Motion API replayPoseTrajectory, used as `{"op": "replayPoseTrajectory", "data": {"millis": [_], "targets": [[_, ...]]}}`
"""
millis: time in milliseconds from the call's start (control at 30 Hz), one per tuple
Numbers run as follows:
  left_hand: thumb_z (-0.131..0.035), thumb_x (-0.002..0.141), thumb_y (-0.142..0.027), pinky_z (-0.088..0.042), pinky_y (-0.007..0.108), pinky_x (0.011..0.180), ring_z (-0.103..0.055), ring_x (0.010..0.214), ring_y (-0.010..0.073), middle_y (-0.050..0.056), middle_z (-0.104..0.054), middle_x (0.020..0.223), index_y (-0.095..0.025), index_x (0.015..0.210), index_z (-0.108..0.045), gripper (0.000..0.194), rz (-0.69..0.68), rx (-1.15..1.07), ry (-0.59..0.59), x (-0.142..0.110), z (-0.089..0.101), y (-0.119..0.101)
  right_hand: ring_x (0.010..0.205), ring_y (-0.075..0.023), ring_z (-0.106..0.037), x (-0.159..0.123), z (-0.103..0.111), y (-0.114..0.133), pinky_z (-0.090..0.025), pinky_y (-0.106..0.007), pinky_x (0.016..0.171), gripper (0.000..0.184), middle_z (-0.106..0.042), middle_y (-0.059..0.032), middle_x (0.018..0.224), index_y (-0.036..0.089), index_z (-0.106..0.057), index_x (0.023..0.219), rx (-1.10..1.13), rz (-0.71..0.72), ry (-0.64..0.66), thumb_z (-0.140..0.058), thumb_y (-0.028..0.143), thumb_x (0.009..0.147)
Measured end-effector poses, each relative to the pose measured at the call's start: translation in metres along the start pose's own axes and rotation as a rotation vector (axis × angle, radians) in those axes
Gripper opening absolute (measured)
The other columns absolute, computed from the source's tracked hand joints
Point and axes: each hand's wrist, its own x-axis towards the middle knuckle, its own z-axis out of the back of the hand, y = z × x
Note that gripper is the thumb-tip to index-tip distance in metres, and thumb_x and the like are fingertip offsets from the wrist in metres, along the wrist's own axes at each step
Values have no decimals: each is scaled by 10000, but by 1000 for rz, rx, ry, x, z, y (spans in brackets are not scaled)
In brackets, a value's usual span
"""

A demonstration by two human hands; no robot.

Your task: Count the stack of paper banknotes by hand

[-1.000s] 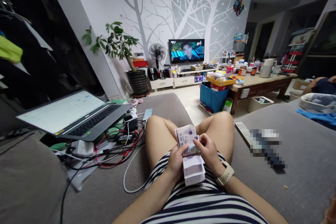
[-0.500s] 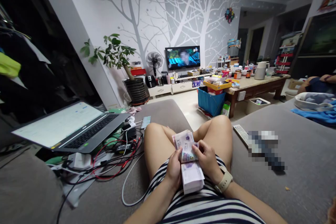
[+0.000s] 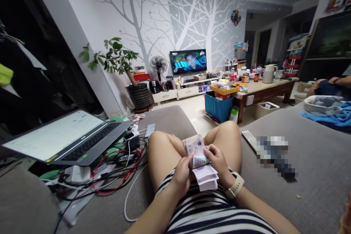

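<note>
A folded stack of purple-and-white banknotes point(image 3: 195, 147), marked with a 5, is held over my lap between both hands. My left hand point(image 3: 182, 172) closes round the stack's left side, thumb on top. On the right side, my right hand point(image 3: 218, 161) pinches the edge of a note between thumb and fingers. Below the fold, the lower ends of several notes point(image 3: 207, 177) hang fanned apart over my striped clothing point(image 3: 208, 210). The fingers beneath the stack are hidden.
To my left an open laptop point(image 3: 82, 139) rests on the sofa beside tangled cables point(image 3: 128, 164) and a phone point(image 3: 150, 130). A white remote point(image 3: 250, 142) and a pixelated dark object lie to the right. Ahead stand a blue bin point(image 3: 218, 106) and a low table point(image 3: 263, 93). Someone's arm point(image 3: 336, 80) shows far right.
The lower ends of the notes have spread apart and swung up and to the right. Both hands stay on the stack. The whole view has shifted slightly.
</note>
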Motion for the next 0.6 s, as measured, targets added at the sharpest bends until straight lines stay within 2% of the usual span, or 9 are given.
{"op": "replayPoseTrajectory", "data": {"millis": [100, 233, 367, 467, 600], "targets": [[-662, 804, -228, -556, 381, 841, -725, 882, 284, 142, -773, 895, -83, 935, -710, 201, -50, 35, -45, 6, 4, 4, 594, -133, -423, 0, -2, -1, -391, -241, 556, 371, -464, 37, 631, 201, -472, 664, 43, -25, 23, -600, 514, 815], [-659, 806, -223, -552, 390, 853, -731, 852, 291, 145, -774, 865, -83, 904, -711, 178, -82, 57, -26, 7, 6, 5, 599, -135, -425, -3, -5, 1, -383, -241, 552, 361, -458, 36, 644, 201, -472, 672, 44, -22, 32, -587, 504, 831], [-592, 859, -248, -547, 386, 876, -729, 889, 290, 152, -773, 880, -66, 942, -711, 233, -60, 27, -23, 6, 8, 4, 607, -133, -426, -4, -6, 3, -378, -239, 557, 358, -454, 38, 650, 198, -480, 686, 47, -17, 56, -569, 502, 854], [-513, 904, -241, -545, 372, 887, -728, 907, 274, 153, -772, 911, -55, 989, -703, 280, -37, -31, -60, 7, 9, 5, 622, -133, -430, -5, -8, 3, -375, -241, 571, 341, -465, 34, 667, 194, -489, 701, 58, -16, 67, -561, 482, 869], [-508, 892, -214, -563, 374, 834, -734, 859, 267, 146, -772, 893, -61, 965, -700, 256, -33, -65, -118, 10, 11, 8, 632, -130, -422, -9, -9, 9, -365, -243, 581, 329, -458, 33, 670, 192, -483, 708, 51, 8, 67, -544, 456, 893]]}}
